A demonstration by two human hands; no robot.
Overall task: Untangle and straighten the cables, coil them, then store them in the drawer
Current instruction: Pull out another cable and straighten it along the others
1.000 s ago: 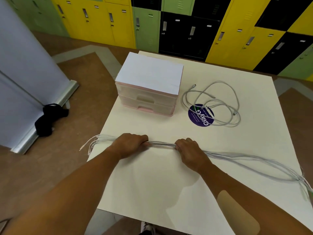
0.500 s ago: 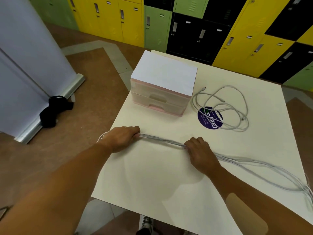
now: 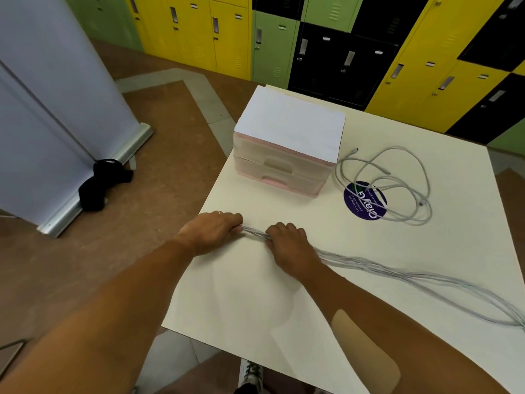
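A bundle of several grey cables (image 3: 397, 270) lies stretched across the cream table (image 3: 284, 302), trailing off toward the right edge. My left hand (image 3: 211, 231) grips the bundle near the table's left edge. My right hand (image 3: 288, 245) grips it a short way to the right, with a little cable showing between the two fists. A second grey cable (image 3: 397, 183) lies in a loose tangle at the back right, partly over a round purple sticker (image 3: 365, 200). The small pink-and-clear drawer unit (image 3: 284, 166) stands at the back with both drawers closed.
Yellow, green and black lockers (image 3: 341, 46) line the far wall. A grey banner stand (image 3: 56, 123) with a black bag (image 3: 99, 183) at its foot is on the floor to the left. A shoe (image 3: 251, 376) shows below the table's near edge.
My right hand has slid left along the bundle, closing the gap to my left hand. The view has shifted slightly to the left.
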